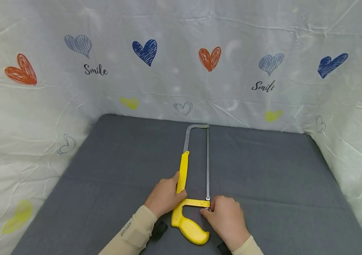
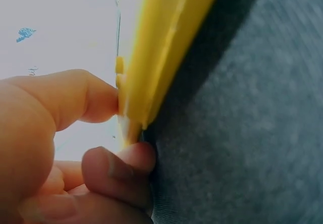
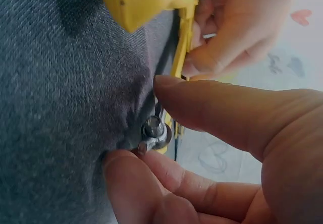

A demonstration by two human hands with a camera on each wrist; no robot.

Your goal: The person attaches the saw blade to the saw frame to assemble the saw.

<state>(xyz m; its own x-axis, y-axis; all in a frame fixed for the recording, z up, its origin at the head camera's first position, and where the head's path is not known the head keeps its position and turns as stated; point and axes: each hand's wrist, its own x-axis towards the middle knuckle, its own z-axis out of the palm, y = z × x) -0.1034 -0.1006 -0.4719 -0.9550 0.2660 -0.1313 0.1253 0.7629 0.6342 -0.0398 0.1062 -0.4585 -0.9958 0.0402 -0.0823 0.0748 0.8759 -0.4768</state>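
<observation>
A hacksaw [image 1: 183, 170] with a yellow frame and grey metal front bow lies on the dark grey cloth, its handle [image 1: 194, 231] toward me. The blade [image 1: 207, 163] runs along its right side. My left hand [image 1: 165, 195] grips the yellow frame just above the handle, and the left wrist view shows the thumb and fingers on either side of it. At the blade's near end, my right hand [image 1: 227, 216] has its thumb and fingers around a metal wing nut [image 3: 154, 128]. The fingertips touch one wing, while the thumb lies above it.
Dark grey cloth [image 1: 273, 170] covers the work surface. Behind it and at both sides hangs a white sheet [image 1: 174, 28] printed with hearts and the word Smile. Dark straps [image 1: 159, 229] show by the wrists.
</observation>
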